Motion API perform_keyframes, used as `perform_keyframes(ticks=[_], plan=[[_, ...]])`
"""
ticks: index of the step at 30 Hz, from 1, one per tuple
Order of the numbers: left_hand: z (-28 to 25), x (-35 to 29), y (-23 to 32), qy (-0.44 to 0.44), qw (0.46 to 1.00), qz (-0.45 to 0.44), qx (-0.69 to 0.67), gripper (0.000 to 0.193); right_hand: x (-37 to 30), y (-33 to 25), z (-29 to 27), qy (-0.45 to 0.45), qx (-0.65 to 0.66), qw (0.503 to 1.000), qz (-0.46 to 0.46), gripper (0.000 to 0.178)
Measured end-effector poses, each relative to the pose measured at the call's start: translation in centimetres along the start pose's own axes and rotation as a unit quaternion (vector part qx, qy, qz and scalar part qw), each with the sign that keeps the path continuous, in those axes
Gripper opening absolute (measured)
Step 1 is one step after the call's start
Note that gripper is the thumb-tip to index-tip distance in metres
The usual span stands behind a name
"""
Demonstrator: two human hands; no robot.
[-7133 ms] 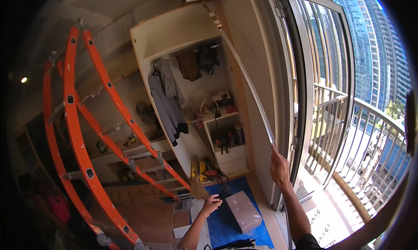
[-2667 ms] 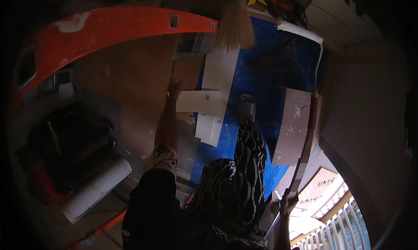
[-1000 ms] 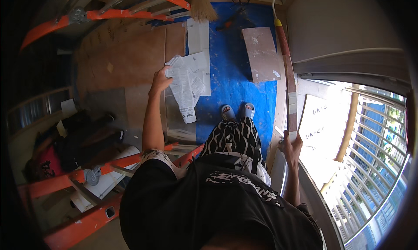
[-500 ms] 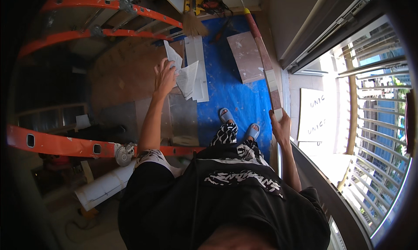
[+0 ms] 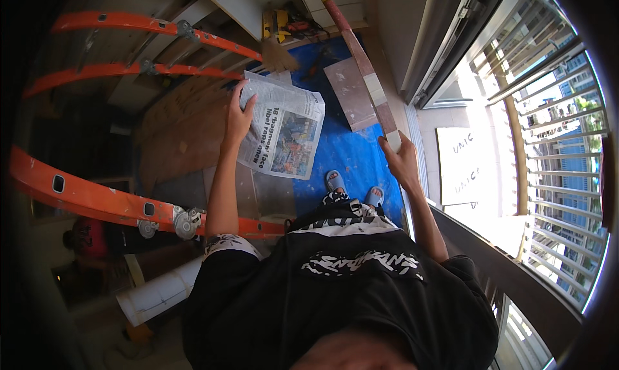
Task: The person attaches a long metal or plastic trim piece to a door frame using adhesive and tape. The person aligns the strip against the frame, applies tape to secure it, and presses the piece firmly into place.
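Observation:
A newspaper sheet [image 5: 284, 128] hangs spread out, with a colour picture and print facing up. My left hand [image 5: 238, 115] grips its left edge, thumb on top and fingers partly behind the paper. In my right hand [image 5: 401, 157] is the near end of a long reddish-brown pole [image 5: 363, 61]. White bands wrap parts of the pole, and a yellow collar sits near its far end. It slants up and away to the left. The fingers are closed round it.
Orange ladder rails [image 5: 97, 189] run along my left, with more behind. A blue tarp [image 5: 342, 160] covers the floor, bearing a brown board or box [image 5: 348, 89]. A straw broom [image 5: 277, 57] stands at the back. A white roll [image 5: 158, 292] lies lower left. A sliding-door frame [image 5: 445, 63] edges the right.
The newspaper, folded and crumpled before, now hangs opened out flat from my left hand. The pole's far end has swung left, and my right hand has moved slightly left and farther away.

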State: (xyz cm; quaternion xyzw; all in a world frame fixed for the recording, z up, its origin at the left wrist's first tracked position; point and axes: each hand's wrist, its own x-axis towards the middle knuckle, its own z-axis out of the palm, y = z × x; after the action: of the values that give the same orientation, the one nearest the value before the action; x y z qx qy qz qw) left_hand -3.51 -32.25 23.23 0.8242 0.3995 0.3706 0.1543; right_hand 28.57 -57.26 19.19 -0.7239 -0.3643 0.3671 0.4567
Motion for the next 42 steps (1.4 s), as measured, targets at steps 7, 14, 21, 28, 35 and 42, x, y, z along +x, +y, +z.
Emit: perform_keyframes(ticks=[7,14,21,28,35,42], plan=[[-4.0,-0.7,3.9,-0.186,0.932,-0.225,-0.213,0.051,1.2,-2.2,2.4,-0.024,0.033,0.998,-0.049,0.041],[-8.2,-0.8,8.4,-0.147,0.919,-0.25,-0.266,0.05,3.5,-3.4,5.4,-0.028,0.069,0.989,-0.129,0.044],[-9.1,-1.9,7.1,-0.154,0.91,-0.269,-0.275,0.046,5.1,-6.5,7.2,-0.049,0.106,0.984,-0.133,0.033],[-10.3,-2.8,4.4,-0.114,0.938,-0.281,-0.168,0.031,7.4,-6.4,7.9,-0.06,0.112,0.979,-0.159,0.021],[-9.9,-3.1,3.0,-0.123,0.971,-0.099,0.181,0.024,7.6,-8.6,8.9,-0.089,0.106,0.971,-0.195,0.02],[-0.7,-2.4,5.9,-0.367,0.919,-0.148,-0.004,0.053,8.2,-10.3,8.5,-0.116,0.111,0.966,-0.204,0.021]])
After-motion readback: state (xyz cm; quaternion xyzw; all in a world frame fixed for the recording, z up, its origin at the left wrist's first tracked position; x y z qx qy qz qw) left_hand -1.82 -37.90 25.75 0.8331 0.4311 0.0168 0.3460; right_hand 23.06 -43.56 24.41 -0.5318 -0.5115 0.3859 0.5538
